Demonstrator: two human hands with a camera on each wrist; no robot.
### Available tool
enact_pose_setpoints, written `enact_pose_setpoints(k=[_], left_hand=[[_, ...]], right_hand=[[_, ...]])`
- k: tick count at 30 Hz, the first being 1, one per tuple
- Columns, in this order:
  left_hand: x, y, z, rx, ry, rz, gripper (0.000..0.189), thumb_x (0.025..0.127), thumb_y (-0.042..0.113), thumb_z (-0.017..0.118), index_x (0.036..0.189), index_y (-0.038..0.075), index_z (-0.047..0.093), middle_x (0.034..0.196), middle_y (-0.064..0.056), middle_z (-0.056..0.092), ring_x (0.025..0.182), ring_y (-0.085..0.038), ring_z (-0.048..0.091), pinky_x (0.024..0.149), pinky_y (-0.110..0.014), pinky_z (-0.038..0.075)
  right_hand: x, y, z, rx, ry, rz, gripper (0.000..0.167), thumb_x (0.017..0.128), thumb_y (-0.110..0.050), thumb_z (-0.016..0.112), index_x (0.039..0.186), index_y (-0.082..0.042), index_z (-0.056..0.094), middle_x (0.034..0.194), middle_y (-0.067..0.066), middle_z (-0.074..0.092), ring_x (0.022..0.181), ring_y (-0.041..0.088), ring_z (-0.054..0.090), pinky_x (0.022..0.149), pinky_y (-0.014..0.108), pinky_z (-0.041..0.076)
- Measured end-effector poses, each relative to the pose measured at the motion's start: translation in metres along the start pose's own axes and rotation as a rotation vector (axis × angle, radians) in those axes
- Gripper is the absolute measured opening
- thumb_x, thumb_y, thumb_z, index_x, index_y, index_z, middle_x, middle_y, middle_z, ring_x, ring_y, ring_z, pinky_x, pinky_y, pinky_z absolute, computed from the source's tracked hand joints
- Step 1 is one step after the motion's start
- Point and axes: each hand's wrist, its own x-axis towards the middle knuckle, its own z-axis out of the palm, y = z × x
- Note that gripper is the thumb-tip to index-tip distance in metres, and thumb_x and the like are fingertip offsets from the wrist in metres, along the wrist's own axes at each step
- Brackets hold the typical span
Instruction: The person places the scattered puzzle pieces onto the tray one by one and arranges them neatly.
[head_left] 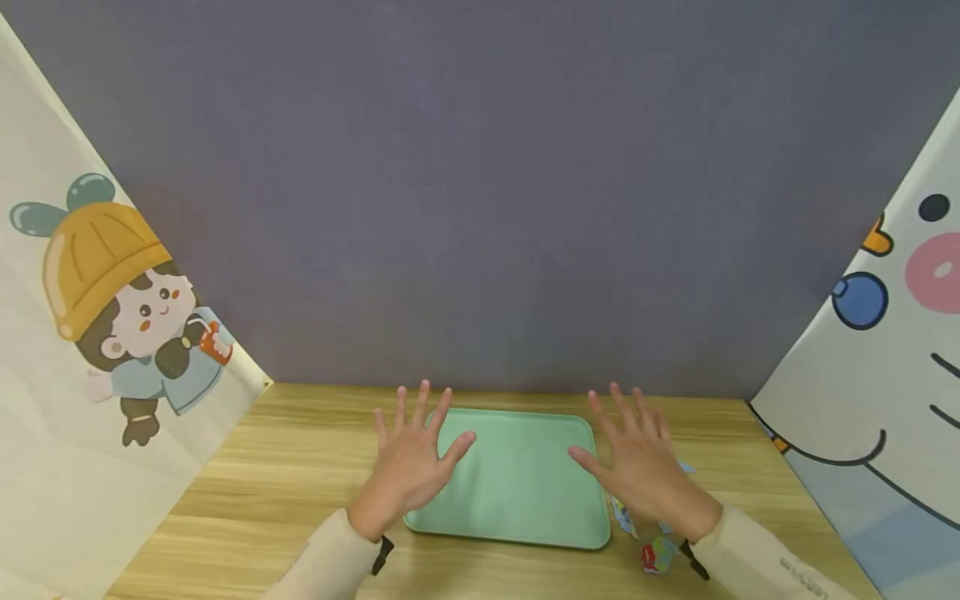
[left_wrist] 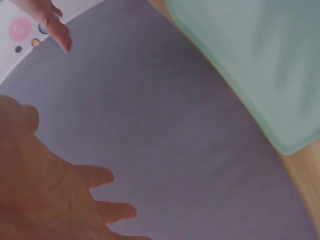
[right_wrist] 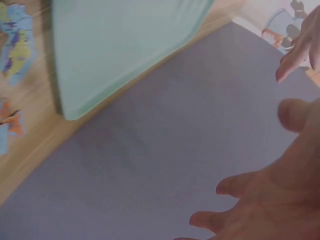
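A mint-green rectangular tray (head_left: 525,483) lies at the head view's lower centre; the left hand (head_left: 412,458) and right hand (head_left: 637,462), fingers spread, overlap its left and right edges; irregular printed pieces (head_left: 662,554) show lower right on the wood-grain table (head_left: 262,475)

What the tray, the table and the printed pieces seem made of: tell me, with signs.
Tray: probably molded plastic, smooth and satin, given its even green and raised rim.
Table: wood or wood-look laminate, from its streaky grain; finish uncertain.
Printed pieces: perhaps card or thin board, flat with irregular outlines; finish unclear.
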Motion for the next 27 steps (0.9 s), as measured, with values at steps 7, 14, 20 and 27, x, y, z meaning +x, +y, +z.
enact_pose_setpoints(k=[7, 14, 20, 27], left_hand=[[0.008, -0.034, 0.019, -0.032, 0.0, -0.05, 0.066, 0.094, 0.049, 0.048, 0.144, 0.007, 0.037, 0.141, -0.026, 0.037, 0.133, -0.05, 0.02, 0.104, -0.061, 0.011], [0.011, -0.068, 0.041, -0.06, -0.125, -0.111, 0.045, 0.092, 0.026, 0.059, 0.126, -0.003, 0.054, 0.115, -0.023, 0.058, 0.104, -0.041, 0.05, 0.087, -0.053, 0.036], [0.012, -0.091, 0.058, -0.269, -0.241, -0.187, 0.04, 0.095, 0.014, 0.054, 0.129, -0.006, 0.047, 0.081, -0.012, 0.062, 0.065, -0.022, 0.057, 0.061, -0.038, 0.049], [0.013, -0.102, 0.074, -0.397, -0.313, -0.15, 0.039, 0.092, 0.005, 0.053, 0.128, -0.008, 0.044, 0.074, -0.008, 0.058, 0.059, -0.016, 0.052, 0.052, -0.031, 0.044]], right_hand=[[-0.001, 0.036, 0.006, 0.034, 0.005, 0.033, 0.08, 0.091, -0.045, 0.057, 0.146, 0.002, 0.024, 0.147, 0.034, 0.014, 0.13, 0.057, 0.009, 0.095, 0.072, 0.011], [-0.004, 0.081, 0.019, 0.095, -0.025, 0.099, 0.072, 0.087, -0.031, 0.066, 0.141, 0.004, 0.033, 0.136, 0.037, 0.028, 0.122, 0.057, 0.02, 0.091, 0.07, 0.021], [-0.011, 0.11, 0.032, 0.144, -0.119, 0.155, 0.061, 0.083, -0.019, 0.07, 0.13, 0.01, 0.045, 0.127, 0.039, 0.039, 0.116, 0.061, 0.027, 0.091, 0.07, 0.026], [-0.007, 0.129, 0.054, 0.244, -0.126, 0.105, 0.051, 0.077, -0.009, 0.076, 0.12, 0.008, 0.056, 0.121, 0.028, 0.054, 0.113, 0.054, 0.041, 0.092, 0.065, 0.031]])
